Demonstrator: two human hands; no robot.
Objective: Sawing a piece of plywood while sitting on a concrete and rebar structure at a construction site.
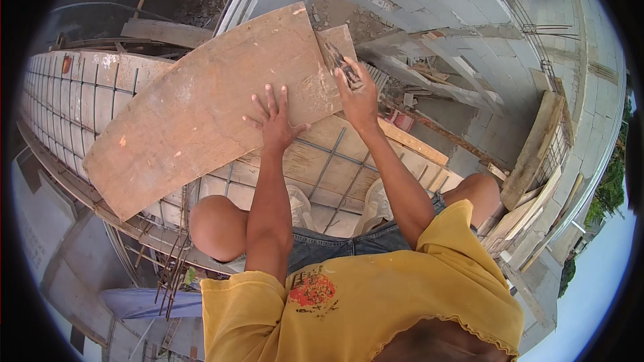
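A large brown plywood board (208,87) lies slanted across the rebar grid in front of me. My left hand (272,119) presses flat on it near its lower right edge, fingers spread. At the board's right end, my right hand (360,97) is closed around a dark, worn tool (350,75), whose kind I cannot make out because the fingers cover part of it. A smaller plywood piece (341,41) shows beyond that end, partly hidden by the board and tool.
I squat over a rebar grid (329,154) laid on wooden formwork. A timber strip (412,141) runs along its right side. Grey block walls (429,0) drop away to a lower, rubble-strewn level. An upright timber plank (533,151) stands at right; thin rebar ends (171,268) stick out at lower left.
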